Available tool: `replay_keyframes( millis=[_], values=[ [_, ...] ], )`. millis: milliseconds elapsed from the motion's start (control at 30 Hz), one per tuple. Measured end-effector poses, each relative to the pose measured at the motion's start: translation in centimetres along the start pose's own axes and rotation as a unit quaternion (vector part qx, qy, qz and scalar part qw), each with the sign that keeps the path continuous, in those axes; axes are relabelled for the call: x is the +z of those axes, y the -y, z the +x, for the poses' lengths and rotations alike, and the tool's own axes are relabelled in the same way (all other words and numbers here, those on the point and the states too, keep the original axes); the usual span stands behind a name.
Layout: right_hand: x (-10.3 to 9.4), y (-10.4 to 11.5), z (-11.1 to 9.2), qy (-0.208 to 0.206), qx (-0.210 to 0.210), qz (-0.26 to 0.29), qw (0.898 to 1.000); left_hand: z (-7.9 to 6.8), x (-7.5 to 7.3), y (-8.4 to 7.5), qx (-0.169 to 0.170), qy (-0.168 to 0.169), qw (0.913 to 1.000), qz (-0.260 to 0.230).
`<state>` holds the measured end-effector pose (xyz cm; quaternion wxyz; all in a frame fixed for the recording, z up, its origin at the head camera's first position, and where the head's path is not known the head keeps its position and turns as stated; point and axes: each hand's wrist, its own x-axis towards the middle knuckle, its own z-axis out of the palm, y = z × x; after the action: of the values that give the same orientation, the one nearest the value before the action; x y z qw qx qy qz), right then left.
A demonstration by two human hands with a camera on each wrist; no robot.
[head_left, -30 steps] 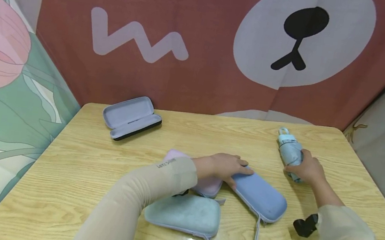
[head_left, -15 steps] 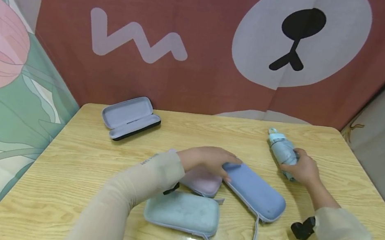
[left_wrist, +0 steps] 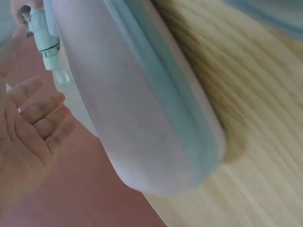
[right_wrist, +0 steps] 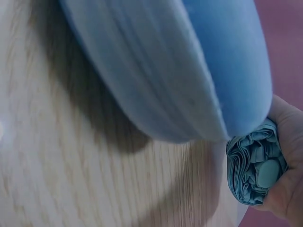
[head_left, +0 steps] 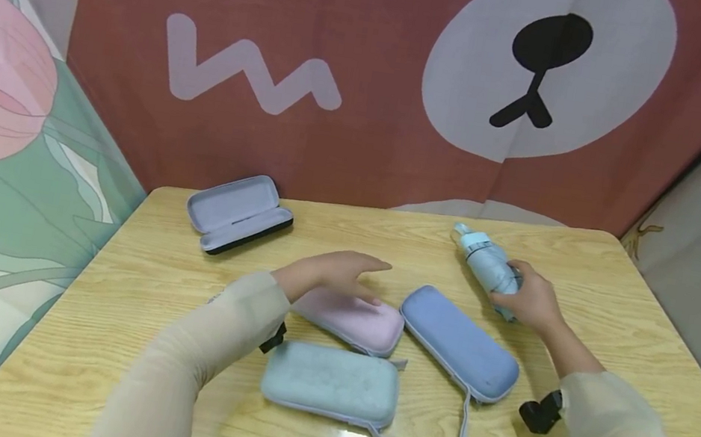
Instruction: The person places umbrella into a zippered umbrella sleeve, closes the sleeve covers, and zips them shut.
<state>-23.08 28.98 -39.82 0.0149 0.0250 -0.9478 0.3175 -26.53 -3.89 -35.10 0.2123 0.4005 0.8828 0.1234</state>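
Note:
My right hand [head_left: 532, 298] grips a folded light-blue umbrella [head_left: 487, 261] near its lower end, its handle pointing to the back left. In the right wrist view the bunched cloth end of the umbrella [right_wrist: 255, 163] shows between thumb and fingers. Over the pink zip case [head_left: 369, 323] hovers my left hand [head_left: 335, 273], fingers stretched out and holding nothing. The left wrist view shows that palm [left_wrist: 28, 127] beside the pink case [left_wrist: 128, 104]. A blue zip case [head_left: 461, 344] lies between the two hands, and a pale green one [head_left: 333, 382] lies in front of the pink one.
An opened glasses case [head_left: 245, 218] with a grey lining sits at the back left of the wooden table [head_left: 122, 335]. Behind the table hangs a brown cloth [head_left: 359, 159] with a bear print. Wrist straps dangle from the blue and green cases.
My left hand has let go of the blue case and moved left over the pink one. The umbrella, held in my right hand, has shifted left along the table.

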Motion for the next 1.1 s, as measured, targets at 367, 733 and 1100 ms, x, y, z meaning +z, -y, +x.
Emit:
replay_keyframes(
  millis=[367,733,1100],
  values=[
    [0.6,1.7,0.8,0.011,-0.039,0.0,0.999,-2.8,0.4,3.1,-0.073,-0.084,0.9938,-0.001],
    [1.3,3.4,2.1,0.017,-0.073,-0.003,0.997,-5.2,0.5,6.0,-0.115,-0.124,0.9854,-0.019],
    [1.9,5.5,3.1,0.016,-0.102,0.012,0.995,-7.4,0.7,8.3,-0.168,-0.206,0.9639,-0.01]
  ],
)
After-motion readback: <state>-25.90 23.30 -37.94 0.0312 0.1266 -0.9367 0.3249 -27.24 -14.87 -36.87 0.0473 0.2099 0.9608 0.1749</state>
